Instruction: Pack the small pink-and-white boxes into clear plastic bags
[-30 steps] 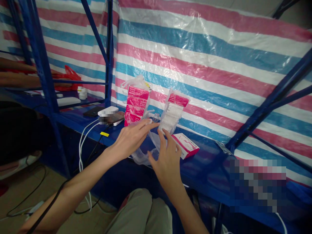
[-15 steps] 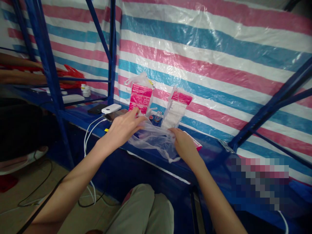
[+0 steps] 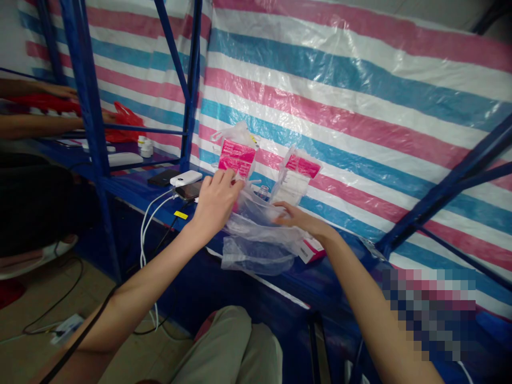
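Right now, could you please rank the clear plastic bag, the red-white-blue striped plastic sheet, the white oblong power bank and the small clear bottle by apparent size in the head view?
Largest to smallest:
1. Striped plastic sheet
2. Clear plastic bag
3. White oblong power bank
4. Small clear bottle

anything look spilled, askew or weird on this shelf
Nothing looks spilled or damaged. The clear bag is crumpled, which seems ordinary; only the white cables look untidy, hanging loose over the front of the blue shelf.
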`<state>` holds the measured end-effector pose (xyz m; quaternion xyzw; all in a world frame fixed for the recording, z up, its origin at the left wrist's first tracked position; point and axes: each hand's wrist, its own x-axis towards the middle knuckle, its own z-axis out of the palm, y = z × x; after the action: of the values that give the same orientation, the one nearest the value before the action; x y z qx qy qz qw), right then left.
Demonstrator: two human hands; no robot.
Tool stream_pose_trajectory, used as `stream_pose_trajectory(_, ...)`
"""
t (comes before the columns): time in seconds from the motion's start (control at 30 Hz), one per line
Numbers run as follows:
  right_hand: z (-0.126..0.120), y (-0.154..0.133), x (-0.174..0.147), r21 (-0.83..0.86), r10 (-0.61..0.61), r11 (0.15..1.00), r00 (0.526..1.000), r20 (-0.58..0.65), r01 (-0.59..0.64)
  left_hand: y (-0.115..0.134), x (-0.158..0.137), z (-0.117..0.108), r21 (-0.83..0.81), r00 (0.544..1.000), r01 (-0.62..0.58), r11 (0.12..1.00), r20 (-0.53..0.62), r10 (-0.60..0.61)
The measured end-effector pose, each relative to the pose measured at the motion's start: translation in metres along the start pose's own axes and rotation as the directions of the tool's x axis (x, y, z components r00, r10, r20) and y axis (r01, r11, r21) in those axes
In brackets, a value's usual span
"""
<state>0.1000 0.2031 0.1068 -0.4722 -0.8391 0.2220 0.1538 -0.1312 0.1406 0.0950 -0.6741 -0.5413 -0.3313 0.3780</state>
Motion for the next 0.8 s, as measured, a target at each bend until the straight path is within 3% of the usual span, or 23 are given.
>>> stream_pose_trajectory(0.07,0.007,0.015,0.011,-0.183,0.046,0.982,0.999,0.002,-0.045,0.002,0.001,0.01,-0.026,0.999,-0.021,0.999,0.036,0.022)
stream_pose_trajectory(0.13,0.016,0.025,0.02,-0.361,0.119,0.921,0.989,-0.088,-0.143,0.004,-0.001,0.017,-0.069,0.996,-0.058,0.996,0.063,0.063)
stream_pose_trajectory(0.2,0.025,0.031,0.025,-0.435,0.16,0.873,0.972,-0.172,-0.221,0.006,-0.005,0.022,-0.102,0.994,-0.084,0.991,0.059,0.09)
stream_pose_trajectory(0.27,0.032,0.035,0.028,-0.442,0.154,0.867,0.968,-0.199,-0.229,0.011,-0.011,0.023,-0.139,0.993,-0.11,0.984,0.023,0.114)
stream_pose_trajectory(0.33,0.035,0.039,0.029,-0.435,0.121,0.878,0.972,-0.204,-0.201,0.018,-0.018,0.025,-0.214,0.977,-0.209,0.954,0.005,0.215)
stream_pose_trajectory(0.43,0.031,0.047,0.028,-0.401,0.081,0.904,0.981,-0.175,-0.146,0.028,-0.029,0.035,-0.399,0.901,-0.364,0.841,0.076,0.427)
stream_pose_trajectory(0.5,0.026,0.052,0.026,-0.358,0.069,0.927,0.99,-0.126,-0.11,0.031,-0.033,0.046,-0.495,0.857,-0.359,0.792,0.162,0.489)
stream_pose_trajectory(0.63,0.016,0.058,0.018,-0.248,0.041,0.968,0.999,0.0,-0.039,0.028,-0.026,0.065,-0.49,0.822,-0.315,0.813,0.286,0.492)
stream_pose_trajectory(0.73,0.013,0.059,0.012,-0.252,-0.001,0.968,1.0,0.008,0.003,0.025,-0.012,0.065,-0.541,0.785,-0.317,0.779,0.311,0.536)
stream_pose_trajectory(0.8,0.014,0.06,0.009,-0.297,-0.012,0.955,1.0,-0.003,0.01,0.024,-0.003,0.059,-0.668,0.763,-0.269,0.694,0.292,0.577)
